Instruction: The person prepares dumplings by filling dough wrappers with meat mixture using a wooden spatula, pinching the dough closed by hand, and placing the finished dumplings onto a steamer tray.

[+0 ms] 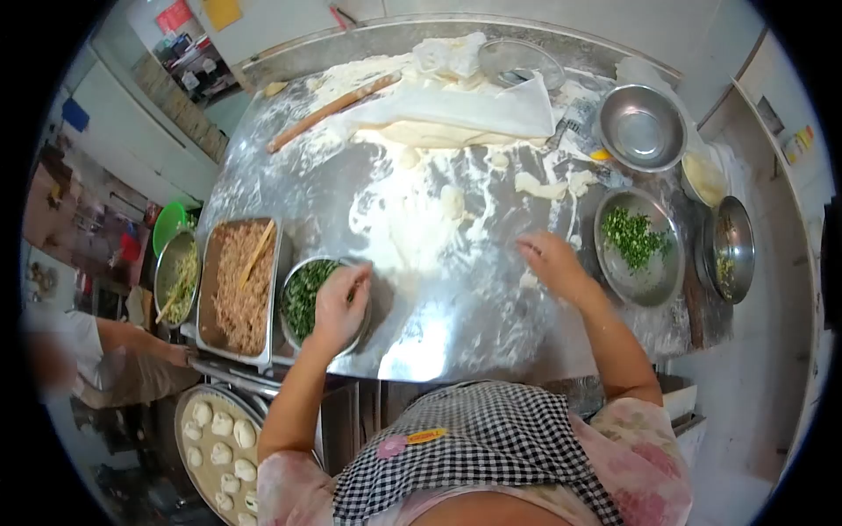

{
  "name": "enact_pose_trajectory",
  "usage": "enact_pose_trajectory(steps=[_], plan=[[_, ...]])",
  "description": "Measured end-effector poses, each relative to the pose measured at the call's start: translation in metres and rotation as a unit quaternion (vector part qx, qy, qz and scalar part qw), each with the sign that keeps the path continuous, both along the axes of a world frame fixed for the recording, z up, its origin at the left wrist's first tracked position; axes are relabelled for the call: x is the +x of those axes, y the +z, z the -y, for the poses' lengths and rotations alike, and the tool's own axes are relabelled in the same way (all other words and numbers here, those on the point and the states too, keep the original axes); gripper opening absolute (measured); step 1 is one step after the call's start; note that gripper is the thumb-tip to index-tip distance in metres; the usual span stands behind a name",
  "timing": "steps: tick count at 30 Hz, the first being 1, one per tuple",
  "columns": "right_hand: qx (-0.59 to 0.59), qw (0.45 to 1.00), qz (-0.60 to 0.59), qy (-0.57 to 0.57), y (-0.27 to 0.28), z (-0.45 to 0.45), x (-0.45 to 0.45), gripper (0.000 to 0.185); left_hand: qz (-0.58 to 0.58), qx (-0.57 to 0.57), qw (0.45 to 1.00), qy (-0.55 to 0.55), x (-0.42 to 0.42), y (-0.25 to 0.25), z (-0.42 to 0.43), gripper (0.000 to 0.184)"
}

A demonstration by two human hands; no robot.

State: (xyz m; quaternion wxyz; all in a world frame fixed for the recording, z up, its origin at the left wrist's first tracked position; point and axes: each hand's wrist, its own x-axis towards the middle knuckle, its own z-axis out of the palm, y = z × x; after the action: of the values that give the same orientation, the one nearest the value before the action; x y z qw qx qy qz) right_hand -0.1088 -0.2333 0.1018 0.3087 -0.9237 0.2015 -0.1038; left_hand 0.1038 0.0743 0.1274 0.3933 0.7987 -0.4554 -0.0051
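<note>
My left hand (pixel 343 302) is over the right side of a metal bowl of chopped dark greens (pixel 307 294), its fingers curled in. Whether anything sits inside those fingers is hidden. My right hand (pixel 554 265) hovers at the right over the floury steel table (pixel 491 324), fingers loosely apart and holding nothing I can see. Flour (pixel 399 210) is spread thickly between the two hands. Small dough pieces (pixel 452 202) lie in it, and ragged dough scraps (pixel 553 186) are just beyond my right hand.
A tray of minced filling (pixel 239 302) with a wooden utensil stands left. Behind lie a rolling pin (pixel 333 114) and cloth-covered dough (pixel 438 131). Bowls (pixel 640 302) line the right side. Shaped buns (pixel 222 427) sit on a round tray lower left, near another person's arm (pixel 140 337).
</note>
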Motion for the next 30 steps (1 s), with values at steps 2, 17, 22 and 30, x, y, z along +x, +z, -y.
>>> enact_pose_trajectory(steps=[2, 17, 22, 30], plan=[[0.05, 0.998, 0.008, -0.03, -0.001, 0.057, 0.015, 0.032, -0.096, 0.015, 0.994, 0.058, 0.041, -0.012, 0.049, 0.023], [0.26, 0.92, 0.097, -0.276, -0.037, 0.317, 0.208, 0.019, 0.294, 0.157, 0.937, 0.101, 0.243, -0.05, 0.288, 0.05], [0.404, 0.909, 0.037, -0.096, -0.002, 0.295, 0.175, 0.016, 0.223, 0.237, 0.945, 0.03, 0.261, -0.057, 0.285, 0.015], [0.235, 0.953, -0.19, -0.03, -0.024, 0.288, 0.093, 0.01, 0.249, 0.397, 0.878, -0.099, 0.24, -0.066, 0.236, 0.016]])
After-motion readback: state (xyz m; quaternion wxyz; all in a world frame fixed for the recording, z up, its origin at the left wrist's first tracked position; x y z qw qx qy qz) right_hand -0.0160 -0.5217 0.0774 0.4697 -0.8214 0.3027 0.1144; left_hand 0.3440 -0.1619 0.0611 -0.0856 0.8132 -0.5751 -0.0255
